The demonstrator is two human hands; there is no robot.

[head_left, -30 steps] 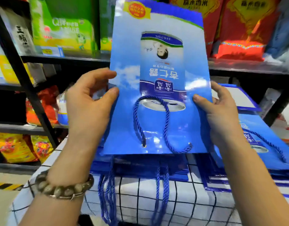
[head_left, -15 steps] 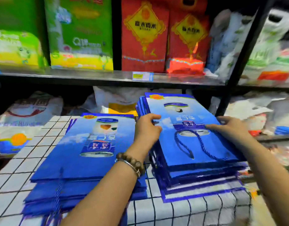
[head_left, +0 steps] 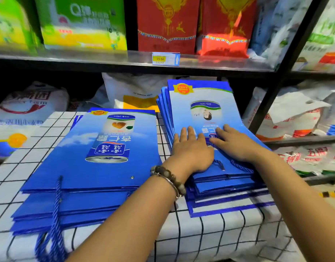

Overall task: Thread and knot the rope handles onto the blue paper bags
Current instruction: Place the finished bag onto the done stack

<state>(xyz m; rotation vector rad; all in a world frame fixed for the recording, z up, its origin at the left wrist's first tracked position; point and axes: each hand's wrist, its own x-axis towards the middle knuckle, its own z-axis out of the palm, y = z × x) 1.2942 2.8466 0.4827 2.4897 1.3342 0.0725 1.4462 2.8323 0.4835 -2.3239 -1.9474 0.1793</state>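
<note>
Now left hand (head_left: 191, 148) and right hand (head_left: 236, 144) lie flat, fingers straight, pressing the bag (head_left: 200, 97) atop the stack (head_left: 225, 197) at the right end of the cloth (head_left: 210, 235); it looks light, stiff, slick: grip its side edges.

Bare forearms, a brown beaded bracelet (head_left: 168, 178) on the left wrist

Shop: metal shelving (head_left: 125, 60) stocked with boxed goods (head_left: 83, 23), rice sacks (head_left: 287, 118), price tag (head_left: 165, 58) on edge.
</note>
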